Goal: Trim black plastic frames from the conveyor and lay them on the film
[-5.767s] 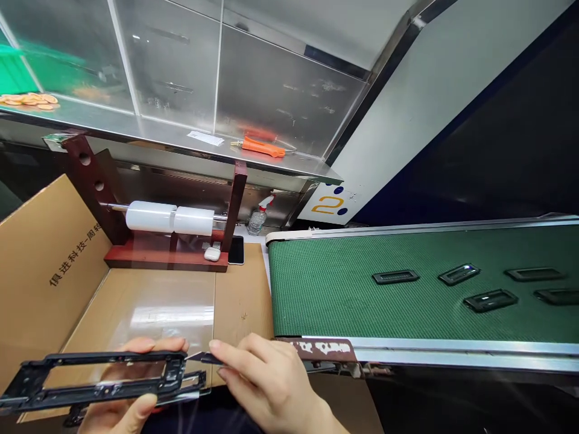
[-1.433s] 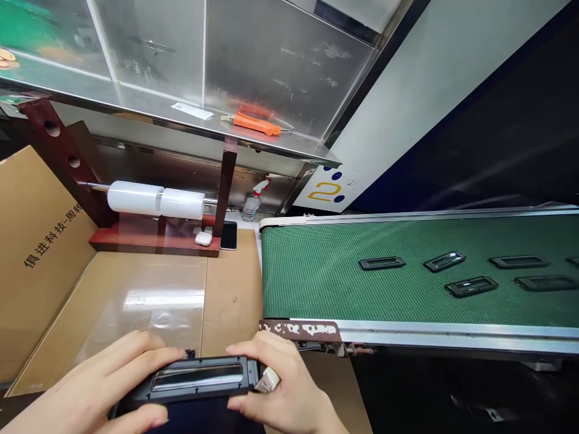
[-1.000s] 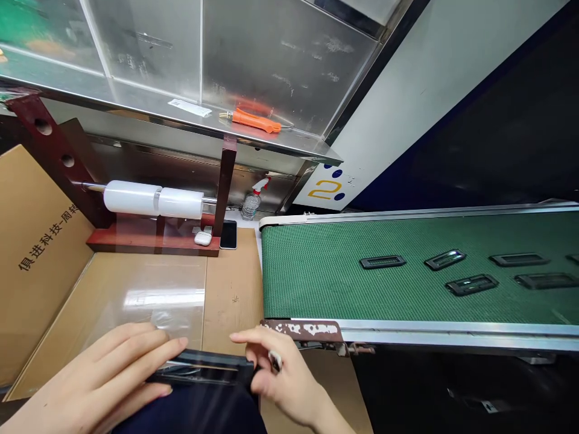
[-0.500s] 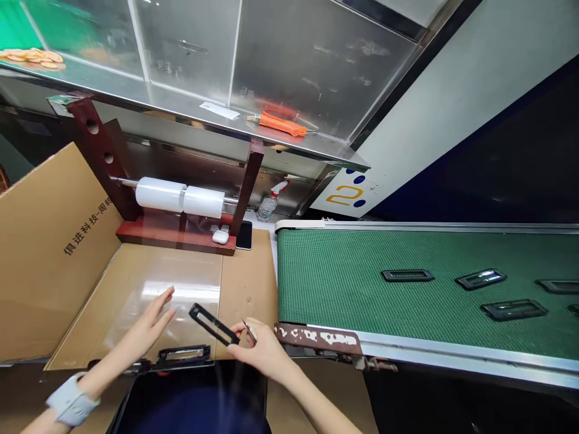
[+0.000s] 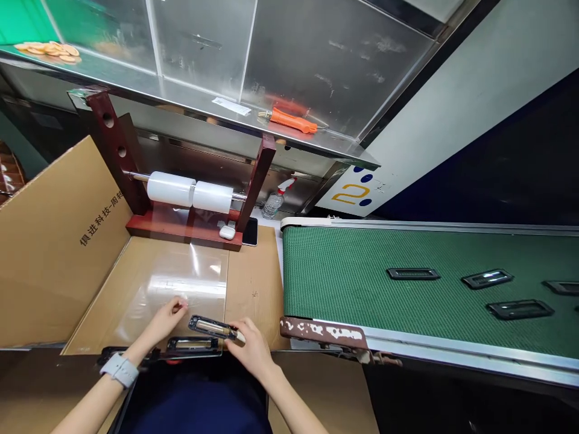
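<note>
— What's biggest?
— The green textured conveyor belt (image 5: 344,289), then the brown cardboard-covered worktop (image 5: 256,283), with a dark-red wooden stand (image 5: 257,184) bearing two white rolls (image 5: 172,189) along its back edge.
— And the hands?
— Apart. The right hand (image 5: 253,349) grips one end of a black rectangular frame (image 5: 211,327) near the front edge; the left hand (image 5: 168,319) curls, whether on anything I can't tell.

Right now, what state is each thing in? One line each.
Right hand: gripping one end
Black frame: held in that hand
Left hand: curled, contents unclear
White rolls: mounted on a rod
Clear film: over cardboard
Phone: screen dark
Earbud case: looks shut
Spray bottle: upright, top on
Orange tool: lying on shelf
Belt: carrying frames, motion unclear
</note>
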Available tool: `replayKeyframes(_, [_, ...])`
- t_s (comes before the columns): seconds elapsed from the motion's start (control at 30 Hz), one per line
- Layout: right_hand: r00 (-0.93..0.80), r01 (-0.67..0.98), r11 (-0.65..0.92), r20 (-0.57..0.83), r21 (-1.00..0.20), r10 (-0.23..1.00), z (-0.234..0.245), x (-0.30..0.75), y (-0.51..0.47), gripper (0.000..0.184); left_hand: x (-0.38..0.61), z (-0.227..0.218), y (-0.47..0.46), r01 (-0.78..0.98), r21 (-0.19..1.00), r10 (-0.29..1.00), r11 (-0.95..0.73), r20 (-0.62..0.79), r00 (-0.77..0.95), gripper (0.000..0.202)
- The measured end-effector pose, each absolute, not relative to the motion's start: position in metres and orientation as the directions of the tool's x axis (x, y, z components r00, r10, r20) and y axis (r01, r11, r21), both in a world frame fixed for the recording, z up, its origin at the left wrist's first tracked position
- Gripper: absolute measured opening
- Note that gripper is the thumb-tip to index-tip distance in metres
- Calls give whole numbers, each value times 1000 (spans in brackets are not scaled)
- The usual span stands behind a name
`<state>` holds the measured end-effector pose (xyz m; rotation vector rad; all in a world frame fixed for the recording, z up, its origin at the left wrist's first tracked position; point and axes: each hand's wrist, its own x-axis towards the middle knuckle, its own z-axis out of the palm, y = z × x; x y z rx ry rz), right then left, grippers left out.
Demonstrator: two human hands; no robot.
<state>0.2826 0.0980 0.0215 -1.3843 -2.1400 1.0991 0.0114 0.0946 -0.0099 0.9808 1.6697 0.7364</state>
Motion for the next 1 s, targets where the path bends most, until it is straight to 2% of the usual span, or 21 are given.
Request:
replayKeyframes(0.13, [-483, 655, 286, -96, -699, 870, 12, 273, 97, 36, 6, 2, 90, 34, 819, 819, 573, -574, 17, 39])
replayKeyframes(0.27, [-510, 662, 323, -92, -676, 855, 2, 261, 99, 38, 5, 5, 89, -69, 775, 777, 628, -622, 93, 42])
replayKeyframes(0.63, [-541, 669, 360, -94, -650, 836, -13, 248, 109, 36, 10, 15, 94, -145, 719, 733, 679, -674, 89, 37])
replayKeyframes(1.0, [-560, 692, 395, -105, -604, 822, -15, 248, 113, 38, 5, -1, 89, -180, 766, 786, 618, -600, 146, 37])
